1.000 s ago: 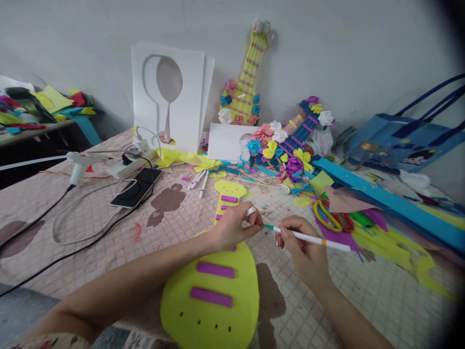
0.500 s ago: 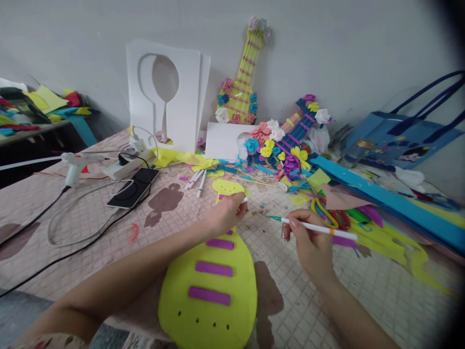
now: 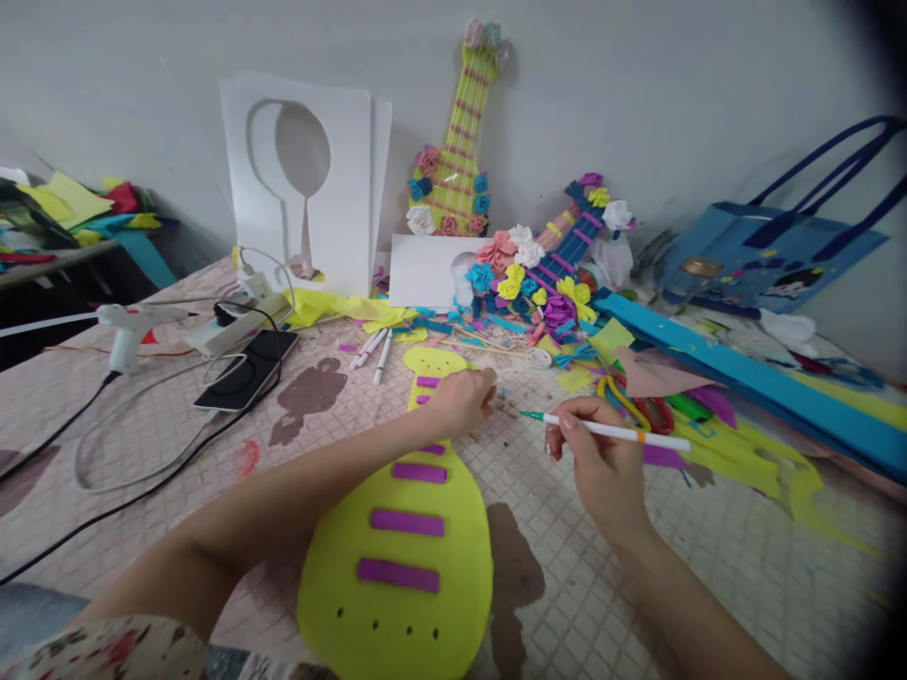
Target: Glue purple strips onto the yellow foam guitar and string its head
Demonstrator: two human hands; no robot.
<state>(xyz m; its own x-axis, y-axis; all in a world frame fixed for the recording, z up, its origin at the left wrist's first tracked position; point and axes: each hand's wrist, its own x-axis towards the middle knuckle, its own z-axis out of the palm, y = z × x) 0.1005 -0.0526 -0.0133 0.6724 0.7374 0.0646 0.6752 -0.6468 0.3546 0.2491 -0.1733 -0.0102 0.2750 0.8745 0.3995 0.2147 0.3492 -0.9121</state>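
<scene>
My right hand [image 3: 606, 463] grips a white marker [image 3: 624, 433] with an orange band; its green brush tip points left, clear of any surface. Closed fingers show on my left hand [image 3: 464, 401], over the neck of a yellow guitar-shaped cutout [image 3: 397, 604]. A small white cap showed in those fingers a moment ago and is hidden now. Purple strips [image 3: 407, 522] cross the cutout, with small dark holes at its bottom and top ends. My left hand and forearm hide part of the neck.
Several white markers [image 3: 383, 357] lie beyond the cutout. A glue gun [image 3: 126, 335], a phone [image 3: 245, 371] and cables are at left. Decorated guitars [image 3: 460, 175], a white board with a cut-out shape [image 3: 347, 198] and a blue bag [image 3: 751, 255] stand behind. Scraps and scissors [image 3: 641, 406] lie right.
My left hand has moved slightly right and turned, so the white cap is out of sight. My right hand keeps the marker in nearly the same pose. The whole view has shifted a little.
</scene>
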